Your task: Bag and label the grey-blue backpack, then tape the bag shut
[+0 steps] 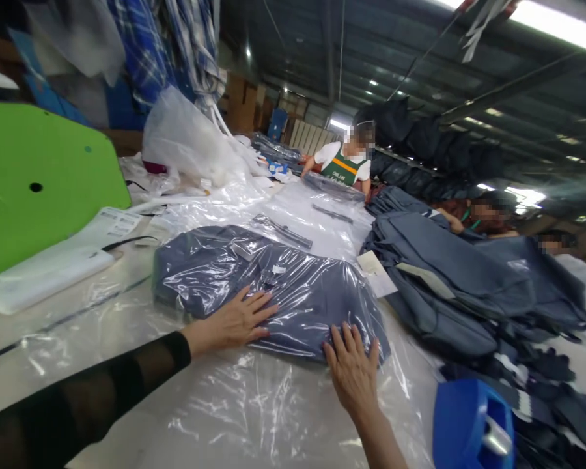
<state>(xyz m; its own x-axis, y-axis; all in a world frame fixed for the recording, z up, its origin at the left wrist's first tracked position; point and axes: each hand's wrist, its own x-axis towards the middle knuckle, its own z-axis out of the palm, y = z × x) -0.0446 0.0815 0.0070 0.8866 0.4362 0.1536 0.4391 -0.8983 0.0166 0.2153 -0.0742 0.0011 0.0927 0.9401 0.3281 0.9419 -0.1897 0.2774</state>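
A folded dark blue-grey bag (303,293) lies flat on the table inside a clear plastic bag (244,397). The loose part of the plastic spreads towards me. My left hand (237,318) rests on the wrapped bag near its middle front, fingers stretched out to the right. Pressed on its right front edge is my right hand (354,365), fingers spread and pointing away from me. Both palms lie on the plastic, with nothing gripped. A small white label (279,269) shows through the wrapping at the top middle.
Dark bags (459,260) are heaped on the right. A blue tape dispenser-like object (473,423) stands at front right. On the left are a green board (43,189) and white paper (107,225). More plastic (195,143) lies behind. A co-worker (344,163) in a green apron stands across the table.
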